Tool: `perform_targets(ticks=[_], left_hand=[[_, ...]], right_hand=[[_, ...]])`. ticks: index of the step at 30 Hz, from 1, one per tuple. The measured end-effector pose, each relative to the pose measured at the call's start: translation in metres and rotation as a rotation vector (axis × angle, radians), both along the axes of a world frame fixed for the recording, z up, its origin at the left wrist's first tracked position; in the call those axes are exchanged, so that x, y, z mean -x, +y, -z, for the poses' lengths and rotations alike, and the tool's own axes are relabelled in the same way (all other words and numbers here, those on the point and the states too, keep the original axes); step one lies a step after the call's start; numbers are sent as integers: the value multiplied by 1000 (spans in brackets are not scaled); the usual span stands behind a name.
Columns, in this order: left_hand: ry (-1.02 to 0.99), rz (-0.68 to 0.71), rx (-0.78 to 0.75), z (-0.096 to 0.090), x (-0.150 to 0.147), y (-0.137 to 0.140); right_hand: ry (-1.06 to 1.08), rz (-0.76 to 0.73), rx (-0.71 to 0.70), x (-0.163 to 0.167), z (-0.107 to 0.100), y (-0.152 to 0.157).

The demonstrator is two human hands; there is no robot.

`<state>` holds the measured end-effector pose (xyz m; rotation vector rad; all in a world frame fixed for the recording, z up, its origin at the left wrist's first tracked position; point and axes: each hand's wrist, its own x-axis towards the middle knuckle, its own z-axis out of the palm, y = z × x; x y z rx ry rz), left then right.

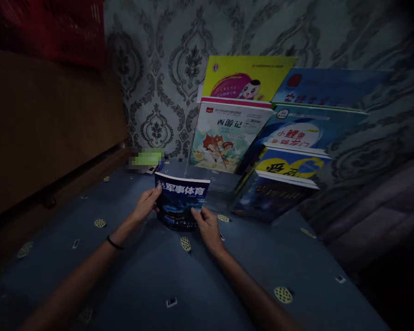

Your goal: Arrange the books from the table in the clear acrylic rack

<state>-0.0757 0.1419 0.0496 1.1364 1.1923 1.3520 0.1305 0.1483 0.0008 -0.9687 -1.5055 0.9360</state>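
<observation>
A thin dark-blue magazine [179, 202] with white Chinese lettering stands nearly upright between my hands, over the patterned blue cloth. My left hand [147, 203] grips its left edge, thumb on the front cover. At the lower right edge, my right hand [207, 225] holds it the same way; the fingers behind the cover are hidden. Right of the magazine, a dark book [269, 197] leans in front of a blue and yellow book [293, 162]. Behind my right hand stands a white-covered book [226, 131] with a cartoon picture.
A yellow book [251, 73] and blue books [296, 124] lean in tiers near the patterned wall [155, 82]. A blurred green item [145, 159] lies at the back left. A wooden panel [51, 128] borders the cloth-covered surface [138, 285] on the left; a red bag [72, 32] hangs above.
</observation>
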Motion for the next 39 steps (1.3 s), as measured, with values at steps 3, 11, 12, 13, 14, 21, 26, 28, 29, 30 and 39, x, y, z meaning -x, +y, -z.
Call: perform_targets(ticks=[3,11,12,13,14,21,26,28,29,30,39], left_hand=[[-35,-14,-12,3,2,0],[7,-72,30,46,5,4],[6,-88,39,51,5,5],[5,-97,45,55,5,6],[8,-96,47,57,4,6],[128,-77,41,50,4,5],[176,-64,53,51,4,5],[178,-74,66,54,4,8],[176,-80,68,56,5,9],[170,-88,65,58,5,10],[94,-116,46,78,16,14]], right_hand=[[-6,31,-4,-2,2,-1],[-122,2,43,-8,11,-9],[-126,-1,44,-9,12,-9],[-126,-5,43,-9,13,-8],[-124,-10,42,-8,13,-8],[-131,-119,75,-6,13,-11],[-88,-166,79,-6,10,-15],[-86,-166,71,-6,11,-14],[-92,-160,68,-6,11,-14],[-100,-152,68,-6,12,-14],[-194,-108,30,-7,5,-23]])
